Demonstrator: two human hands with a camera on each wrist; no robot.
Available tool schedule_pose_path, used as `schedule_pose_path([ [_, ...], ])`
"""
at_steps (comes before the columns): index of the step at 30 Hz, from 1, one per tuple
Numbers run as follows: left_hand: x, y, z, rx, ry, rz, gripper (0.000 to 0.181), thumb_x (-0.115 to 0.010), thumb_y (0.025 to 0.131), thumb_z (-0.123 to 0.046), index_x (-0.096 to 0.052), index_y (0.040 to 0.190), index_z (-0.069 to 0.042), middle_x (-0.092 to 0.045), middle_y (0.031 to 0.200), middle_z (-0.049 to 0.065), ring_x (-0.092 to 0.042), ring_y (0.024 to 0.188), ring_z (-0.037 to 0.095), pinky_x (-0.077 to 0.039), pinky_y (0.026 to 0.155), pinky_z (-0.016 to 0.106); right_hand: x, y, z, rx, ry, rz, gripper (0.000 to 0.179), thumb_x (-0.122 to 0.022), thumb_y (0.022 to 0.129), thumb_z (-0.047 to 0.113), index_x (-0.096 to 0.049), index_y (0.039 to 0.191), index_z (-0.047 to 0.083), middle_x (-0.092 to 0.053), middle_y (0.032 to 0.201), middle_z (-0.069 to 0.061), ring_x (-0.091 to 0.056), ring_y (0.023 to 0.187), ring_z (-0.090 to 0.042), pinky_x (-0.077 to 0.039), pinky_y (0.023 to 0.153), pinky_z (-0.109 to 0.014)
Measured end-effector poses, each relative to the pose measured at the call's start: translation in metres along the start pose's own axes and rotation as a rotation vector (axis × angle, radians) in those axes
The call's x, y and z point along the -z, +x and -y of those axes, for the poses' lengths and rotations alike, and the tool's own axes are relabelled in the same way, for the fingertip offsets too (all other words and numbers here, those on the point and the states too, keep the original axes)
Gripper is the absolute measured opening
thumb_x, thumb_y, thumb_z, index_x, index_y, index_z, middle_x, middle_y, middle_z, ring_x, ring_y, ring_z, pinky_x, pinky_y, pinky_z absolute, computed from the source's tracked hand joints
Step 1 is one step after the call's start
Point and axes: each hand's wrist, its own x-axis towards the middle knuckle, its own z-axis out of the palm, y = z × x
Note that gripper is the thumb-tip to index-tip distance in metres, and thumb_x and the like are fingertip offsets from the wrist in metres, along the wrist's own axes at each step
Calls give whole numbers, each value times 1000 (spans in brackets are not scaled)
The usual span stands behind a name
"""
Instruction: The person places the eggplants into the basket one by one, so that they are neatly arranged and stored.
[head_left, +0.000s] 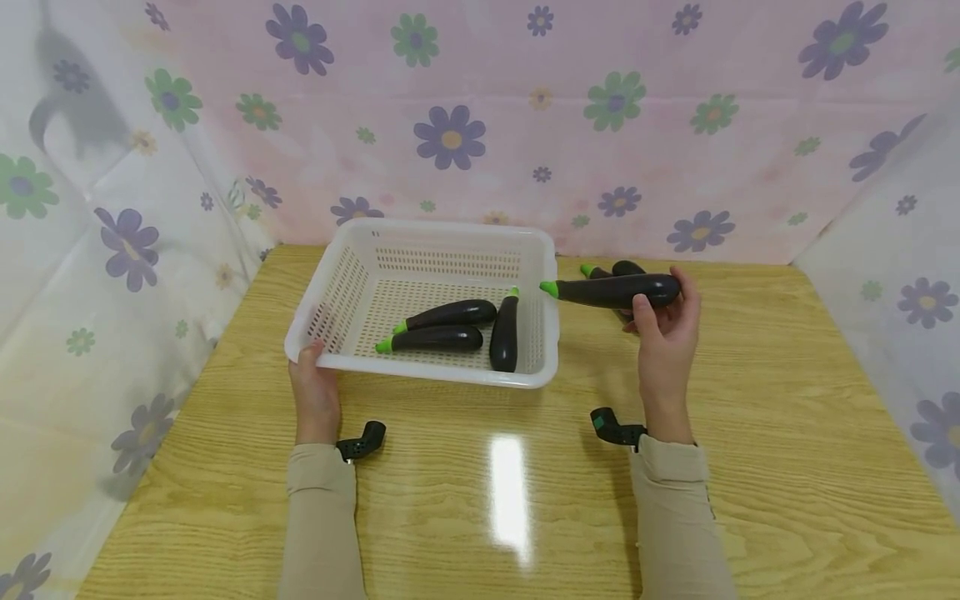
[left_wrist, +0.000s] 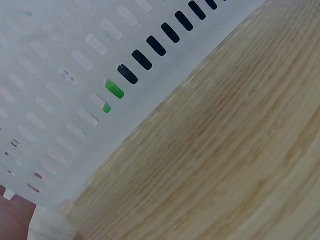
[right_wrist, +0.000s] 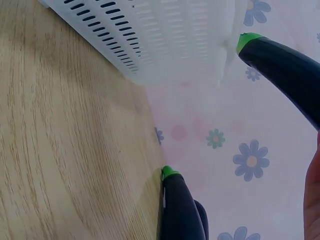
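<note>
My right hand (head_left: 670, 350) holds an eggplant (head_left: 611, 291) by its thick end, thumb in front, above the table. Its green tip points left, close to the right rim of a white plastic basket (head_left: 420, 372). Inside the basket lie three more eggplants: two side by side, one of them the front eggplant (head_left: 438, 339), and an upright-pointing eggplant (head_left: 505, 335) at the right. With its fingers over the rim, my left hand (head_left: 316, 396) grips the basket's front left corner. The right wrist view shows the held eggplant (right_wrist: 285, 70) beside the basket wall (right_wrist: 150, 40).
Behind the held eggplant, more eggplants (head_left: 627, 267) lie on the wooden table (head_left: 780, 417), partly hidden. A flowered cloth (head_left: 525, 133) hangs along the table's back edge and both sides. Black wrist mounts (head_left: 617, 428) sit at each cuff.
</note>
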Motion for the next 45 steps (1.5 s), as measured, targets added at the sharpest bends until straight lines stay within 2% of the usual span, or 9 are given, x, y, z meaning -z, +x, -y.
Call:
schedule_pose_path([
  [7, 1, 0, 0, 2, 10, 6, 46, -38, 87, -11, -37, 133, -14, -37, 136, 5, -32, 125, 20, -21, 103, 34, -11, -4, 12, 10, -27, 42, 53, -57, 85, 5, -36, 133, 12, -45, 113, -16, -54, 78, -19, -46, 61, -22],
  [13, 0, 0, 0, -5, 12, 11, 46, -38, 87, -12, -37, 133, -14, -37, 136, 6, -32, 125, 20, -21, 103, 34, -13, -5, 12, 3, -68, 59, 53, -57, 85, 7, -35, 133, 12, -46, 115, -16, -53, 85, -28, -46, 63, -22],
  [17, 1, -1, 0, -1, 23, 6, 46, -38, 87, -12, -37, 133, -14, -37, 136, 6, -32, 125, 20, -20, 103, 34, -14, -6, 11, 0, -82, 68, 52, -56, 85, 7, -36, 133, 12, -46, 117, -17, -54, 84, -25, -46, 63, -22],
  [26, -1, -1, -1, 10, 20, -5, 45, -37, 87, -12, -37, 133, -13, -37, 136, 6, -33, 125, 20, -20, 103, 34, -19, -8, 10, -25, -197, 104, 47, -55, 88, 13, -41, 132, 17, -49, 117, -13, -55, 82, -17, -46, 65, -23],
  [33, 0, 0, -1, 9, 24, 6, 46, -36, 87, -12, -37, 133, -14, -37, 136, 5, -32, 125, 19, -19, 104, 35, -25, -10, 7, -79, -239, 153, 45, -55, 88, 15, -44, 131, 20, -51, 113, -12, -53, 86, -21, -47, 67, -24],
  [45, -1, 0, -1, 5, -1, 6, 46, -36, 87, -10, -37, 133, -13, -37, 136, 7, -31, 126, 21, -19, 104, 35, -33, -13, 6, -131, -258, 170, 41, -56, 87, 14, -48, 127, 19, -51, 111, -11, -53, 89, -27, -47, 66, -24],
])
